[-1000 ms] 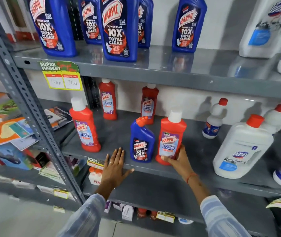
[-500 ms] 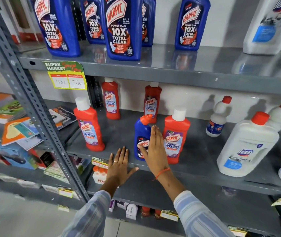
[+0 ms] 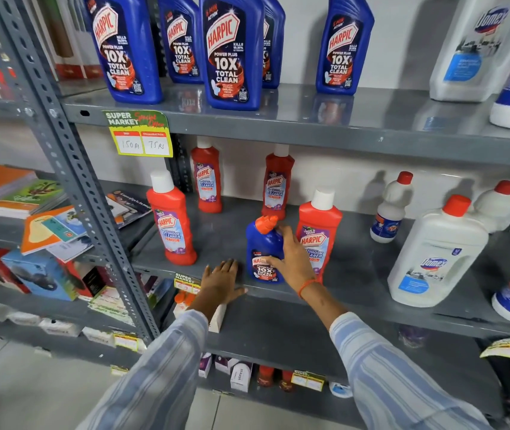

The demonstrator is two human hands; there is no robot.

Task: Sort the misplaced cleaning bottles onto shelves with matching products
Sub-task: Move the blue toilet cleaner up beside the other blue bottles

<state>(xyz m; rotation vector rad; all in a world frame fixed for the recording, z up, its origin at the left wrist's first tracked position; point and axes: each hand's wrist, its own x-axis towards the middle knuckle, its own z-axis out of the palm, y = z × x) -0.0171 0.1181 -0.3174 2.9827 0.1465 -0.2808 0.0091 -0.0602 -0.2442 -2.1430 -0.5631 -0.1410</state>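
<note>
- Small blue bottle (image 3: pixel 263 249): orange angled cap, upright, long axis vertical, near the front edge of the middle shelf (image 3: pixel 222 240); misplaced among red bottles.
- Nearest red bottle (image 3: pixel 318 231): just beside the blue one at its 3 o'clock; another red bottle (image 3: pixel 171 218) stands well apart at 9 o'clock.
- Right hand (image 3: pixel 291 259): fingers spread around the blue bottle's right side, thumb across its label; touching, grip apparently not closed, though the palm hides the contact.
- Left hand (image 3: pixel 221 282): open, flat on the shelf edge, empty, at the bottle's 8 o'clock.
- Right hand is nearer; the bottle lies at its 11 o'clock.
- Matching large blue bottles (image 3: pixel 232 51): upper shelf (image 3: pixel 325 119), 12 o'clock, the likely destination.
</note>
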